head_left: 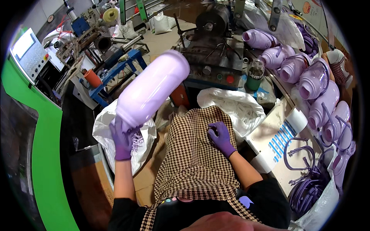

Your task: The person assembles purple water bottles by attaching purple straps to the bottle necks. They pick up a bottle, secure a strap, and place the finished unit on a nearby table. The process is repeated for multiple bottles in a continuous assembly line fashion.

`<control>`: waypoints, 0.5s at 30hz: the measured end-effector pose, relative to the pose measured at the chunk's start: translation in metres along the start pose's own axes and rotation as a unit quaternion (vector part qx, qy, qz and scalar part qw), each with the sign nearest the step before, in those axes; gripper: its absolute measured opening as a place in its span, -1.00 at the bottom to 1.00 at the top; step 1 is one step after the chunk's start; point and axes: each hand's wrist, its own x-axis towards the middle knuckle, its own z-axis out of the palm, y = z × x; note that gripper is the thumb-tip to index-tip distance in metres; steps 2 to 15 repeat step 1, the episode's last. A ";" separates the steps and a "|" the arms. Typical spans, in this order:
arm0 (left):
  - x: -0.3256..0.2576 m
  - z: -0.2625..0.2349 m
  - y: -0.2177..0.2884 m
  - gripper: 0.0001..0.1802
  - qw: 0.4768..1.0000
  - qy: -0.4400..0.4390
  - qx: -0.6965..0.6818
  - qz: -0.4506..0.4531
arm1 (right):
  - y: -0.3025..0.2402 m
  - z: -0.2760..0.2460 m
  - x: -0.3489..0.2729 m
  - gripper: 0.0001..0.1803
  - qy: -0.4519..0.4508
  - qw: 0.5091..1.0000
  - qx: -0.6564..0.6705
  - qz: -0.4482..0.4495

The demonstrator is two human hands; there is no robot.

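Observation:
My left hand (122, 139), in a purple glove, is closed around the neck end of a large glossy lilac plastic bottle (152, 90). The bottle is tilted, its broad base up and to the right, and the hand hides its mouth. Beneath that hand lies a white sack (106, 129) with thin purple strips inside. My right hand (220, 138), gloved alike, rests on the checked apron (196, 154) over my lap. Its fingers are loosely bent, the thumb stands apart from them, and nothing shows in its grasp.
Several lilac bottles with straps (312, 82) line the right side, above a bundle of purple straps (308, 196). A sheet of blue labels (283, 140) lies nearer me. Ahead stand a dark machine (214, 50) and a white bag (231, 100); a green machine (46, 154) flanks my left.

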 end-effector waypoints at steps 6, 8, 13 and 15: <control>0.010 0.002 0.006 -0.07 1.000 0.000 -0.003 0.012 | 0.004 -0.003 0.003 -0.69 0.010 1.000 -0.012 -0.018; 0.010 0.002 0.006 -0.07 1.000 0.000 -0.003 0.012 | 0.004 -0.003 0.003 -0.69 0.010 1.000 -0.012 -0.018; 0.010 0.002 0.006 -0.07 1.000 0.000 -0.003 0.012 | 0.004 -0.003 0.003 -0.69 0.010 1.000 -0.012 -0.018; 0.010 0.002 0.006 -0.07 1.000 0.000 -0.003 0.012 | 0.004 -0.003 0.003 -0.69 0.010 1.000 -0.012 -0.018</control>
